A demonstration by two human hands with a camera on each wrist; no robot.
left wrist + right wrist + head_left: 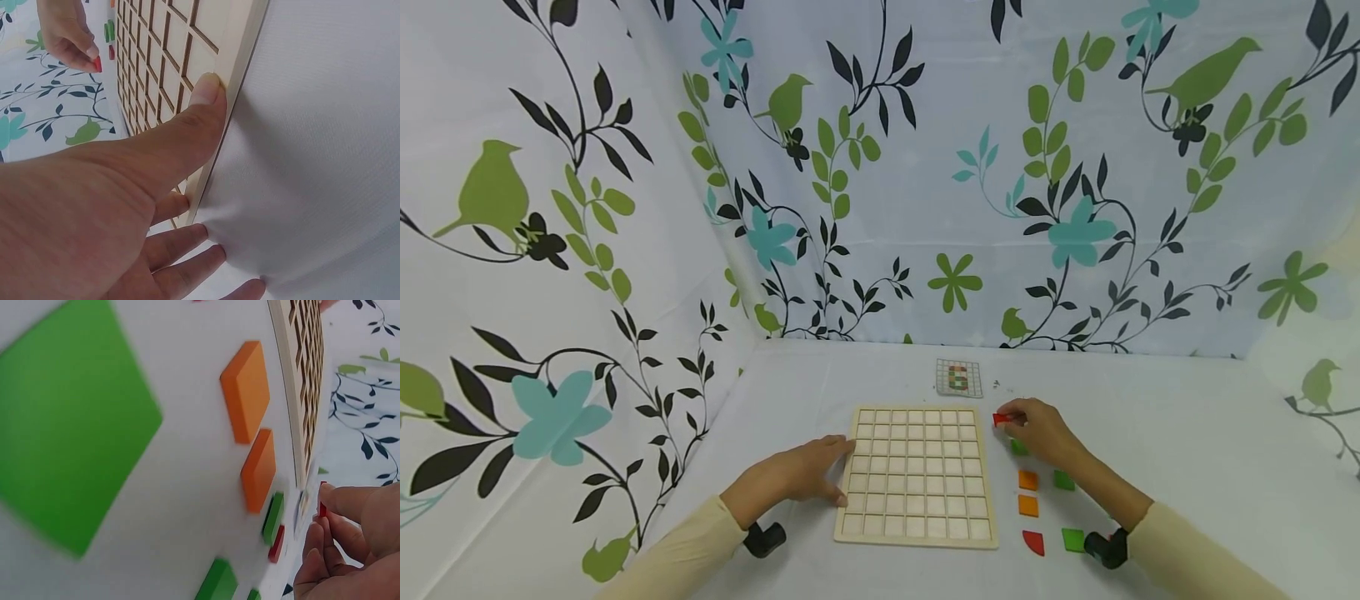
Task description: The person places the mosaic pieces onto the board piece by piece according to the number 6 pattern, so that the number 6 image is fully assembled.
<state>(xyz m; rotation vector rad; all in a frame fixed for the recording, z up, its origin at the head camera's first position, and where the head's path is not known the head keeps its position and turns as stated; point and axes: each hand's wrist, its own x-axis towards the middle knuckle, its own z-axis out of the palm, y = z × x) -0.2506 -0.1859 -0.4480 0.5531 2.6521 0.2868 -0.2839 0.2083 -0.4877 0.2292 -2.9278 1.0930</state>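
Note:
A pale wooden grid board [917, 477] lies flat on the white cloth. My left hand [808, 469] rests at the board's left edge, its thumb [206, 94] on the rim and the other fingers spread along the edge and the cloth. Just beyond the board's upper right corner, my right hand [1037, 427] pinches a small red tile [1001, 419] between thumb and fingertips. In the right wrist view, that red tile [322, 499] stands on edge in the pinch, raised off the cloth. Its full shape is partly hidden by the fingers.
Right of the board lie orange tiles [1027, 480], a red rounded tile [1033, 542] and several green tiles [1072, 540]. Behind the board is a small grid card [958, 378] with a coloured pattern. A patterned curtain [880, 167] hangs at the back and left.

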